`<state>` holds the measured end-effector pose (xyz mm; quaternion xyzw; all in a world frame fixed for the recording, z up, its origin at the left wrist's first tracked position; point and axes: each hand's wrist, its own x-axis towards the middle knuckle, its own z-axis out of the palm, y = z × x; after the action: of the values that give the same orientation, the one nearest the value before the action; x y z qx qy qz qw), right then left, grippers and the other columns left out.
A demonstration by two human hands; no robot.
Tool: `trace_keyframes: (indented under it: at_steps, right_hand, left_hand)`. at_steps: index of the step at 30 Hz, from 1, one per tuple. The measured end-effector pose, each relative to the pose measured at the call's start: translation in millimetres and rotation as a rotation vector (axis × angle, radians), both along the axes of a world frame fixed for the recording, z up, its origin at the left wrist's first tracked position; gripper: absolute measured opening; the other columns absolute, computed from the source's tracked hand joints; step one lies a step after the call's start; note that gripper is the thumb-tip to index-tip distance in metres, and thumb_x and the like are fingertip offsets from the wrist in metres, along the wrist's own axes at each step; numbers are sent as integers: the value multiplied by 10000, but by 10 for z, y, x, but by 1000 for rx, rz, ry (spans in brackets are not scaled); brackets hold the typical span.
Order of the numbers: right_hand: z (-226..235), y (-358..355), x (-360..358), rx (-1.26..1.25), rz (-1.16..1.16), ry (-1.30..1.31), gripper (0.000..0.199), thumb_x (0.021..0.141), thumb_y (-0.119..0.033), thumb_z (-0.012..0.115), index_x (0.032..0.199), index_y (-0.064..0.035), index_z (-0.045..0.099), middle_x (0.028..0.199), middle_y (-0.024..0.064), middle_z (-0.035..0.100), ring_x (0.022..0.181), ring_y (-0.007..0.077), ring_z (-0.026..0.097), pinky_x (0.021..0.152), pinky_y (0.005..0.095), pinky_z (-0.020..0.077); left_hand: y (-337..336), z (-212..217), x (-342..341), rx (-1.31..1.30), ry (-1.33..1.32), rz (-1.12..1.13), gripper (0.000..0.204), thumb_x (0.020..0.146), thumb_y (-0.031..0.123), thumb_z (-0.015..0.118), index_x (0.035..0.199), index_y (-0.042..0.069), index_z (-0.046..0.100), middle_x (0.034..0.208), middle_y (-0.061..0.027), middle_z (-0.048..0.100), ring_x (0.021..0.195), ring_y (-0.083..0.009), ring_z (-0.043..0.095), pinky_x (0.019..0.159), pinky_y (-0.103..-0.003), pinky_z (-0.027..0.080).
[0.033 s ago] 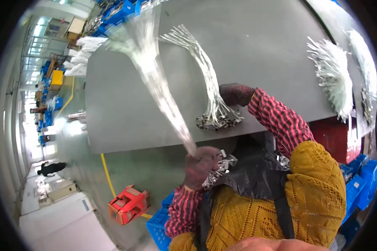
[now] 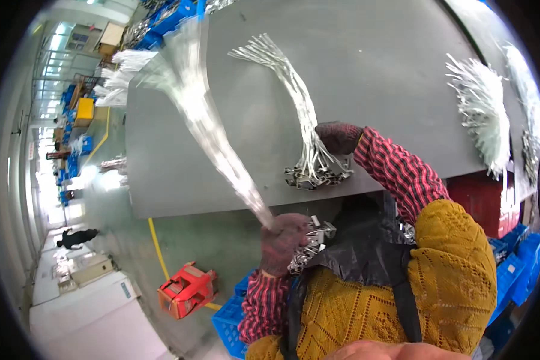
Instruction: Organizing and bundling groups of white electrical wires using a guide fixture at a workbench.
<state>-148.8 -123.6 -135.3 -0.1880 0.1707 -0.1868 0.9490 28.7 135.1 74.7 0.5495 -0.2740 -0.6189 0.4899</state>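
Note:
Held in my gloved left hand, in front of the table edge, is a long bundle of shiny translucent strips. Its far end fans out and is blurred by motion; metal clips stick out on the other side of the fist. My gloved right hand rests on the grey table with curled fingers, against a second strip bundle. That bundle lies in a curve, its metal clips near the table's front edge. What those fingers grip, if anything, is hidden.
At the table's right lies another strip bundle. More strips hang at the far left corner. Below the table on the left are a red plastic stool and a blue crate. A red box and blue bins stand right.
My left hand has shifted slightly left, and the far end of its bundle has swung left. My right hand stays against the second bundle.

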Motion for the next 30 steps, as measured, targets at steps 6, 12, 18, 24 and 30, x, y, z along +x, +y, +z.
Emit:
trace_keyframes:
  at_steps: [6,12,18,24,30]
  right_hand:
    - [95,149,723,188,42,-123,399,905,-223,698,1221,-31,548,709,69,597,680,229,643,720,441,578]
    - [716,179,773,-326,-157,333,276,952,-149,600,1184,-3,631,616,54,567,498,170,559,511,330,500]
    - [1243,803,848,-680,-496,670,226,971,-170,619,1144,-36,674,808,25,645,728,97,620,635,303,516]
    - [1179,1214,1119,-1219,-514,890,344,870,-233,642,1200,-138,644,1063,182,691,1010,361,661,827,465,531]
    - [1311,1283,1436,-1235,-651,834,395,825,-244,725,1199,-209,601,1087,125,654,1051,356,634,849,444,550]
  left_hand:
    - [-114,-266,654,-105,-225,479,184,919,126,628,984,-45,655,801,-99,646,637,-169,608,536,-306,512]
    - [-926,-701,883,-67,-414,954,290,870,259,682,1012,11,632,819,-114,638,675,-204,633,585,-364,538]
    - [-1323,-891,960,-20,-255,1196,522,841,320,719,1215,27,502,867,-168,640,715,-282,638,632,-432,565]
    - [-1355,-984,636,59,-315,599,379,917,312,628,1142,45,481,1008,-137,620,876,-243,622,720,-414,557]
    - [-1753,-2026,1654,-272,48,-194,284,1008,280,479,1153,39,515,1088,-84,605,985,-215,610,866,-364,519]
